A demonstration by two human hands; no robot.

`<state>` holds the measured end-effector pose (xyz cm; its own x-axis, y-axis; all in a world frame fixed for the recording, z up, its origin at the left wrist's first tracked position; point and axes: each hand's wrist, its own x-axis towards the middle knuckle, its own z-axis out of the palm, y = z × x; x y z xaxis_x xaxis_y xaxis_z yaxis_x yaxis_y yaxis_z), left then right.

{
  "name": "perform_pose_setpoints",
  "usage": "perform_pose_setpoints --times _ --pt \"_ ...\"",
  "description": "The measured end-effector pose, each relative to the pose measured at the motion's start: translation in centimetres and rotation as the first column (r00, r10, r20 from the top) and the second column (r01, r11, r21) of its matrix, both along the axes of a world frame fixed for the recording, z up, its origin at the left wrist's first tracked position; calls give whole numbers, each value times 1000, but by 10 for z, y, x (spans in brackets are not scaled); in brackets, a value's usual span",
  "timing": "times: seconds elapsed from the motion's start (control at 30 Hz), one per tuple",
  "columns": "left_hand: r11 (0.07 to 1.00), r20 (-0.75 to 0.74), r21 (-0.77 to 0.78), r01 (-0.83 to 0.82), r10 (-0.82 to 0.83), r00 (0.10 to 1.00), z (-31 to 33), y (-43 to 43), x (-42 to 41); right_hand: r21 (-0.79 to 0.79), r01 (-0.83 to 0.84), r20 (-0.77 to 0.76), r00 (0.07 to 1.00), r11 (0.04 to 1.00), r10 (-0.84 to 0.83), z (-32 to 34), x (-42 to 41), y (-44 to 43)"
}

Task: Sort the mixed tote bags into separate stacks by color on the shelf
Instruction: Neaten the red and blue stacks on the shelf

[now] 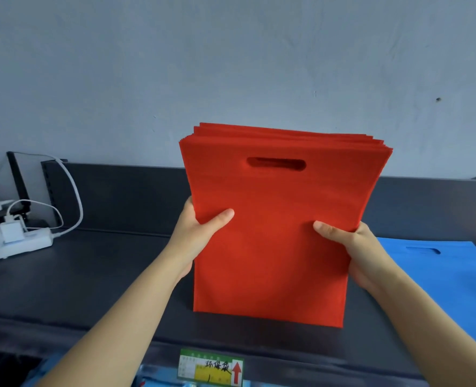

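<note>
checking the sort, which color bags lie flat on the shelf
The blue bags at right. The red bags stand upright, held by left hand and right hand.

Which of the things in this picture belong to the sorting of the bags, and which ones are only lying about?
Belong to the job:
- red tote bags, a stack held upright by the left hand and right hand
- blue tote bags, flat on the right
- dark shelf

Only lying about:
- white power strip and cables, on the left
- label on the shelf's front edge
</note>
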<state>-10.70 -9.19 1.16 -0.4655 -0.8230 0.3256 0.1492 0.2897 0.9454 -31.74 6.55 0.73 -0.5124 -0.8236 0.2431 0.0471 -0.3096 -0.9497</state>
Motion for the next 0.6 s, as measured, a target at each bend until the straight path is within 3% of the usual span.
perform_pose_setpoints --times 0.13,0.3,0.47,0.6 --pt "1000 90 12 -16 15 996 -13 -2 1 93 -8 33 999 996 5 -6 5 3" --pt "995 88 -8 -99 99 991 5 -10 -2 144 7 51 999 990 -15 22 9 -1" --pt "991 176 56 -120 109 978 20 -25 -5 274 128 15 990 953 -138 34 6 -19" --pt "986 309 119 -119 77 948 4 -39 -11 413 177 32 978 893 -208 6 2 -39"
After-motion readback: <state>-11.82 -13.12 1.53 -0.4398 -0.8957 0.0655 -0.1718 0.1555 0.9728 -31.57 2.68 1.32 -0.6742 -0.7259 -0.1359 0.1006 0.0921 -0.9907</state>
